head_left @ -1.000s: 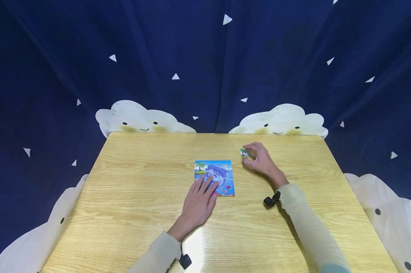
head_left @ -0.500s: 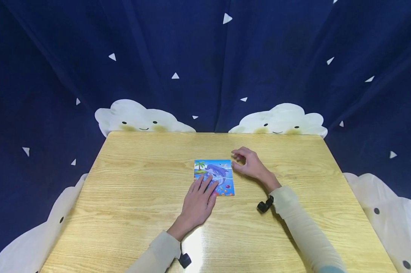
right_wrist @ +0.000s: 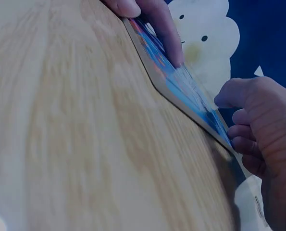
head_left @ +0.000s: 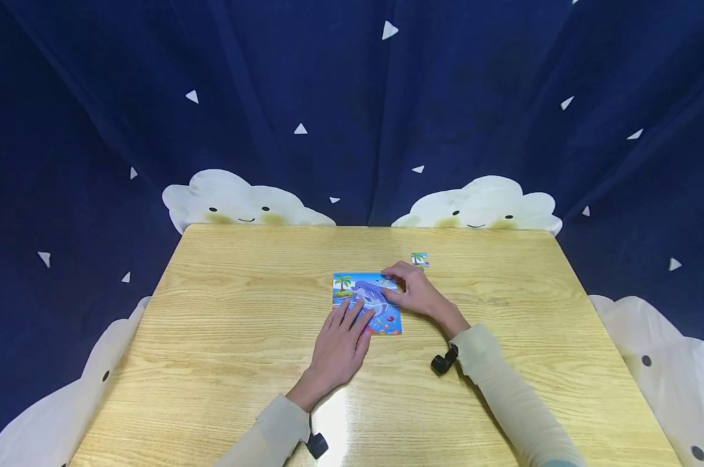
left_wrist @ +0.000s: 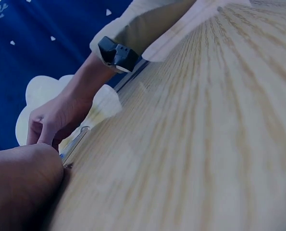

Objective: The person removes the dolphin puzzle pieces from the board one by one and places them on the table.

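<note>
A square dolphin picture with a palm tree at its upper left lies flat on the wooden table. My left hand rests on its lower left part, fingers spread and straight. Over the upper right corner is my right hand. Its thumb and index finger are bent with a gap between them; no grip shows. In the right wrist view the right hand's curled fingers are at the edge of the thin board. Behind that hand lies a small square tile with a palm tree, partly hidden.
The light wooden table spreads out around both hands. At its back hangs a dark blue curtain with white triangles and smiling clouds. A small black camera is worn at the right wrist.
My right hand has left the small palm tree tile, moving left and toward me to the picture's upper right corner. The tile remains behind. My left hand has stayed still.
</note>
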Motion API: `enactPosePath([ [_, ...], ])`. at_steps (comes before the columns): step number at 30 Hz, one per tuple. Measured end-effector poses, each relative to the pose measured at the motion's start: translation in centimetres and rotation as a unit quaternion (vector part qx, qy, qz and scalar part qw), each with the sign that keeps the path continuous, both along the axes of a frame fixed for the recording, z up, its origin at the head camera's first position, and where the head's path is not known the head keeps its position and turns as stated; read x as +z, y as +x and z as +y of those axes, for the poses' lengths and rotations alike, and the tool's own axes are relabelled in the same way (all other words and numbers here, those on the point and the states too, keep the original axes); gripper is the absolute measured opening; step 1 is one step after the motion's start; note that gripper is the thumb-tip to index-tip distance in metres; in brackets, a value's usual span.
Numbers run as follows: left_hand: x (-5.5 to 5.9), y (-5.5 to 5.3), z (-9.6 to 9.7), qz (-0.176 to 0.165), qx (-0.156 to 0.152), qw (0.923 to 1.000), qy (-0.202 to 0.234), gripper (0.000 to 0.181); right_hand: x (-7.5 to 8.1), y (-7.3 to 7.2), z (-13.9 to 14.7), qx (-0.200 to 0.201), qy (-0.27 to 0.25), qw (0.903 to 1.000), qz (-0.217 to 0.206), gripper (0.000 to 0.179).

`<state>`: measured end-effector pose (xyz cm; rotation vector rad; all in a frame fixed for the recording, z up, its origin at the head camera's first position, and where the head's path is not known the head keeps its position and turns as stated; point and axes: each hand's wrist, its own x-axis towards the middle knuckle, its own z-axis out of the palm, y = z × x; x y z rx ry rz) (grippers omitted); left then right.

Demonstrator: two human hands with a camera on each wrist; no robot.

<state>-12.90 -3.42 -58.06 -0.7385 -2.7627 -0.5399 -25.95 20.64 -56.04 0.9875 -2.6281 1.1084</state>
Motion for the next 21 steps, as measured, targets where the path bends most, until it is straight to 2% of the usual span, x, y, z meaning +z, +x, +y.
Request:
enactPosePath([
  [7,-0.2,0.4,0.1,-0.016,-0.001,0.9998,-0.007,0.049,-0.3,0.8,-1.3,-0.005,0.036,0.999,-0.025,0.047],
  [11,-0.3,0.3,0.2,-0.024,0.002,0.9996,-0.013,0.05,-0.3,1.0,-2.1,-0.013,0.064,0.9976,-0.023,0.052],
  [16,-0.2,0.1,0.2,-0.018,0.001,0.9997,-0.014,0.05,-0.1,1.0,-3.0,-0.03,0.092,0.9953,-0.013,0.052],
  [21,-0.2,-0.1,0.1,-0.006,0.001,0.9999,-0.015,0.049,0.1,0.9,-3.7,-0.048,0.1,0.9936,-0.021,0.05],
])
